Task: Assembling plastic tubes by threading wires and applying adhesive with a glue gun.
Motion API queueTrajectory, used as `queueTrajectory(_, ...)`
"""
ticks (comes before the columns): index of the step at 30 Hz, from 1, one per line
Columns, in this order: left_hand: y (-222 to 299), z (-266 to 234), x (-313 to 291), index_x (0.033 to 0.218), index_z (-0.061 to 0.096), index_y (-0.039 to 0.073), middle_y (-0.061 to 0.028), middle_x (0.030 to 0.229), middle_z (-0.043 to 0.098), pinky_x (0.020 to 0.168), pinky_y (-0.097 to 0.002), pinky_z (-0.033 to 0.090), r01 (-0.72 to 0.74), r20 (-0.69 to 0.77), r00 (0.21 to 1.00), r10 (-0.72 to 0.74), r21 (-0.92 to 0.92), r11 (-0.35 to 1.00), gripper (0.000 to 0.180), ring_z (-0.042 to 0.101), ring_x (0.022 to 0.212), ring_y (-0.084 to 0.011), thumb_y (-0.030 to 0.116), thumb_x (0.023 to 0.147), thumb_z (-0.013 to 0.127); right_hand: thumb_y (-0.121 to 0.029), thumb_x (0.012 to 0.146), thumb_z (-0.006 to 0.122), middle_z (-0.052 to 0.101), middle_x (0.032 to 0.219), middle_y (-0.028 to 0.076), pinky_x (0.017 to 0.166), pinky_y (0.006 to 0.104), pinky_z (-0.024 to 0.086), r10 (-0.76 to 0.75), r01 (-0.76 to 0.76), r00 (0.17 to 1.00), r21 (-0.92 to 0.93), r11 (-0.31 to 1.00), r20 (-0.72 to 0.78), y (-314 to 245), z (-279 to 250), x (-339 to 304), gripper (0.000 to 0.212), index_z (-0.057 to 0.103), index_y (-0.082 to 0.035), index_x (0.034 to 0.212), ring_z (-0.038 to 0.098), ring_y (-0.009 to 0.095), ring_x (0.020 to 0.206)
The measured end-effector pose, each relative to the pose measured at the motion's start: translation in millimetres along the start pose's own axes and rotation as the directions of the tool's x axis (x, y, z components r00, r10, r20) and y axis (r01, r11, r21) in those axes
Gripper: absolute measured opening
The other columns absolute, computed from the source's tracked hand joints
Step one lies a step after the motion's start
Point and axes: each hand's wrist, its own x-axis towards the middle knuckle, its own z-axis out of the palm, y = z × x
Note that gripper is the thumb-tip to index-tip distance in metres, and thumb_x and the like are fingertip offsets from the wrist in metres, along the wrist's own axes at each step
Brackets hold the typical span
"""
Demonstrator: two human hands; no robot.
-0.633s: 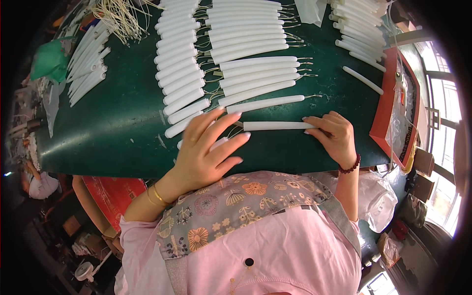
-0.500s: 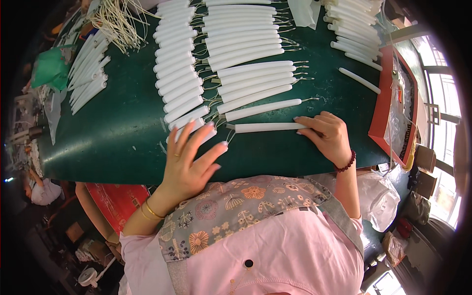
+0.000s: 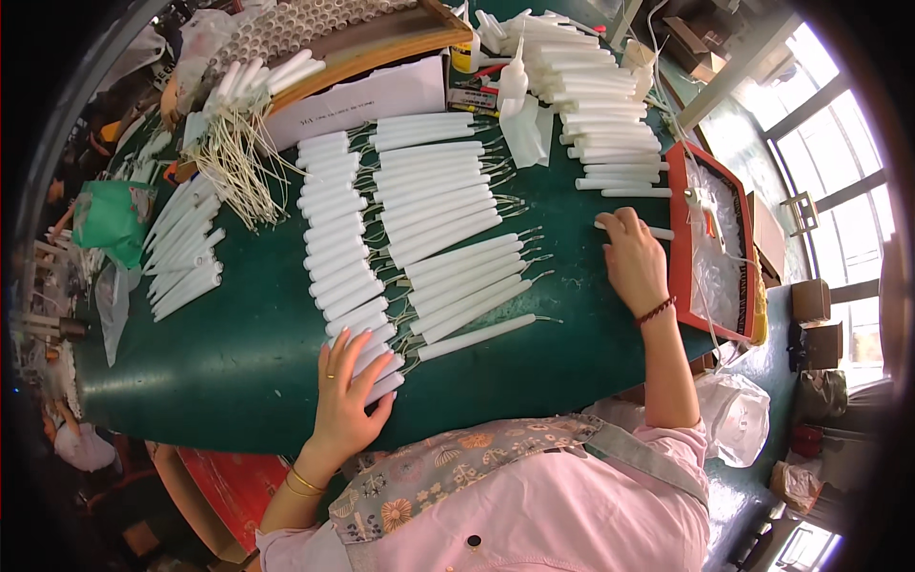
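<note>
Two side-by-side rows of slim white tubes lie on the green table point(image 3: 238, 381), joined by thin wires between them. My left hand point(image 3: 348, 396) has its fingers spread over the near end of the left row point(image 3: 335, 257), touching the lowest tubes and partly hiding them. Alone at the near end of the right row rests one tube point(image 3: 477, 337) with wire at its tip. Over at the right, my right hand point(image 3: 637, 257) curls its fingers around a loose white tube point(image 3: 660, 232) beside the red box; its middle is hidden by the hand.
A red box point(image 3: 681, 257) lined with clear plastic borders the right side. Behind my right hand is a pile of white tubes point(image 3: 600, 124). A white squeeze bottle point(image 3: 514, 81), a wooden-edged tray point(image 3: 419, 33), a bundle of pale wires point(image 3: 238, 162) and more tubes point(image 3: 186, 262) lie farther off.
My right hand has left the tube it pinched near me and moved right and away to a loose tube. That earlier tube no longer shows there. My left hand has settled on the left row.
</note>
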Motion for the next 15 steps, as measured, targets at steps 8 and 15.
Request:
queueTrajectory(8,-7,-13,13,0.143,0.059,0.011,-0.0181,0.160,0.047,0.122,-0.0715,0.025,-0.038,-0.077,0.996,0.034,-0.054,0.998,0.068,0.039,0.152,-0.0465,0.016,0.081,0.085,0.001,0.089,0.065,0.064,0.120,0.010,0.086,0.0433,0.059,0.052,-0.056,0.979,-0.017,0.998,-0.199,59,51,66,0.034,0.069,-0.011,0.120,0.070,0.033,0.108)
queueTrajectory(15,-36,-50,62,0.128,0.068,0.004,-0.0189,0.152,0.054,0.116,-0.0479,0.044,0.016,-0.363,0.927,-0.099,-0.225,0.974,0.041,0.054,0.139,-0.0399,0.004,0.088,0.077,-0.020,0.097,0.072,0.076,0.093,0.012,0.074,0.0403,0.057,-0.023,0.041,0.998,0.406,0.913,-0.050,-49,20,157,0.014,0.077,-0.008,0.103,0.073,0.031,0.083)
